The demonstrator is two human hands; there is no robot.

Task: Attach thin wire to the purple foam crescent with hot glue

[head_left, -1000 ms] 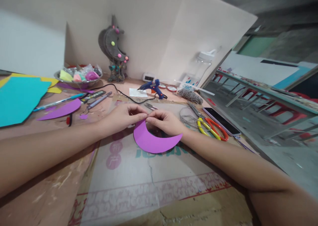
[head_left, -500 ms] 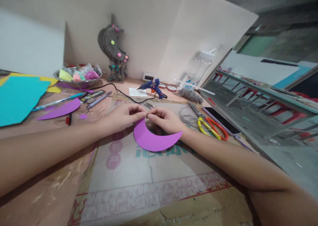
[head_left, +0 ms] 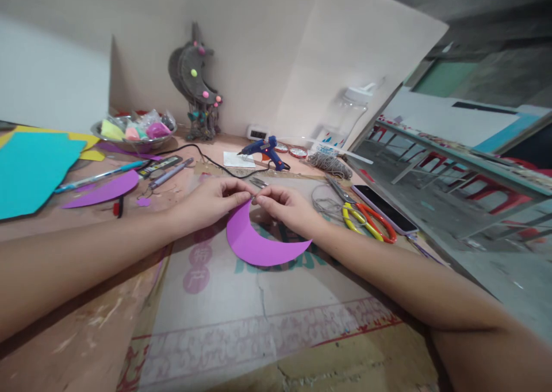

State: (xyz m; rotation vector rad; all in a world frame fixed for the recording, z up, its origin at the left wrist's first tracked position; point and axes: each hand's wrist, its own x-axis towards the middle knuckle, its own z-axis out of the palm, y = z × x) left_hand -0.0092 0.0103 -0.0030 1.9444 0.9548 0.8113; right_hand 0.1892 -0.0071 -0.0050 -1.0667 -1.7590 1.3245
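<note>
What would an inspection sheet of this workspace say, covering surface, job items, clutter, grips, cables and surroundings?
Surface: printed cardboard sheet, creased, lying on a marked table.
Job's things: purple crescent, its upper tip held, its body over the cardboard.
Clutter: scissors and phone at right; glue gun, red light showing, at the back; turquoise sheet and purple offcut at left.
Grips: left grip pinches the crescent's upper tip; right grip close beside, contact with the crescent unclear.
Cables: black cable curving towards the glue gun.
Surroundings: pale board behind; another table with red stools beyond, right.
</note>
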